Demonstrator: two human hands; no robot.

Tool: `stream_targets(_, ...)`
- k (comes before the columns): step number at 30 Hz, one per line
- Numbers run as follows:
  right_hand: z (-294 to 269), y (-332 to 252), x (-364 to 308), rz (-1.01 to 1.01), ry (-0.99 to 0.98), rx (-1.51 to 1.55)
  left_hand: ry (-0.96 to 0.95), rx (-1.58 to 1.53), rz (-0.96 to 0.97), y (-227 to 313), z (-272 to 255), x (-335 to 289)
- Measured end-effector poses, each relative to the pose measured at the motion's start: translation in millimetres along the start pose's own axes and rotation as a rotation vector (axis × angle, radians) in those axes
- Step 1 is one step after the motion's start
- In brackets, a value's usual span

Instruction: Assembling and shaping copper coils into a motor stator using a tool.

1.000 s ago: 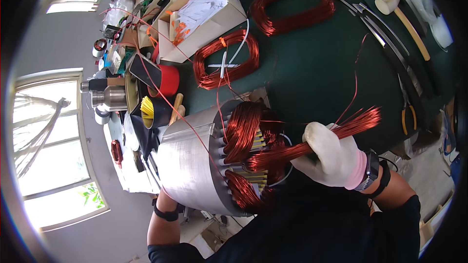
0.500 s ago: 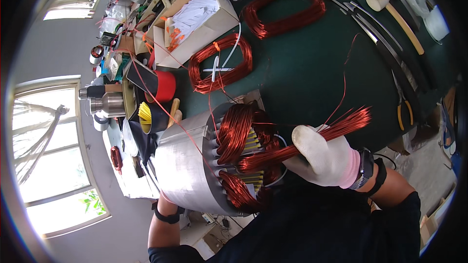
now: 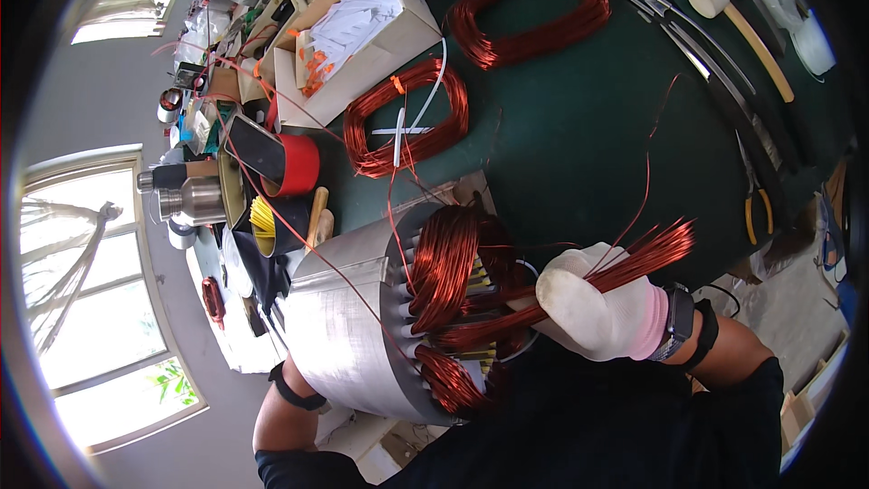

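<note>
A grey metal motor stator [image 3: 344,326] lies on its side at the near edge of the table. Its slotted end faces right, with red-brown copper coils [image 3: 442,263] and yellow slot liners [image 3: 482,276] in it. In a white glove, my right hand [image 3: 588,303] is closed round a thick bundle of copper wire [image 3: 656,254] just right of the stator. The bundle's end fans out beyond the glove. My left forearm [image 3: 288,403] reaches up behind the stator's lower left side, and the stator hides that hand. A thin red wire [image 3: 348,281] crosses over the stator.
Two wound copper coils [image 3: 360,140] [image 3: 534,52] lie on the dark green table [image 3: 579,145]. A cardboard box [image 3: 398,59] of white strips stands behind. At right are a mallet [image 3: 751,45], metal strips [image 3: 697,59] and pliers [image 3: 756,204]. Bottles [image 3: 195,199] and a red holder [image 3: 299,163] sit left.
The stator has turned and dropped slightly, its coils now lower and nearer my right glove. My left forearm has shifted left and down. The right hand keeps its hold on the wire bundle.
</note>
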State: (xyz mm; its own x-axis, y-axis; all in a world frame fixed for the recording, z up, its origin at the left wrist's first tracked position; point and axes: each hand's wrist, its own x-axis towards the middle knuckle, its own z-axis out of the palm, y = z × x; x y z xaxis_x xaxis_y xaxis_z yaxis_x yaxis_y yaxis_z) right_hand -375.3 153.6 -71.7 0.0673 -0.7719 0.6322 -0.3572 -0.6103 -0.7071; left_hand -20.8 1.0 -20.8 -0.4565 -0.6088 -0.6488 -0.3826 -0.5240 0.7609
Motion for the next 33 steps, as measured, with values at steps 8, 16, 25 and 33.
stream_targets(8,-10,-12,12,0.350,-0.145,0.201,-0.018,-0.068,-0.039,0,6,3)
stream_targets(16,-12,-15,19,0.411,-0.131,0.285,-0.036,-0.133,-0.072,-14,8,-26)
stream_targets(25,-15,-19,29,0.395,-0.145,0.392,-0.069,-0.214,-0.120,-27,19,-27)
stream_targets(33,-14,-17,34,0.174,-0.175,0.021,-0.114,-0.299,-0.155,-29,18,-20)
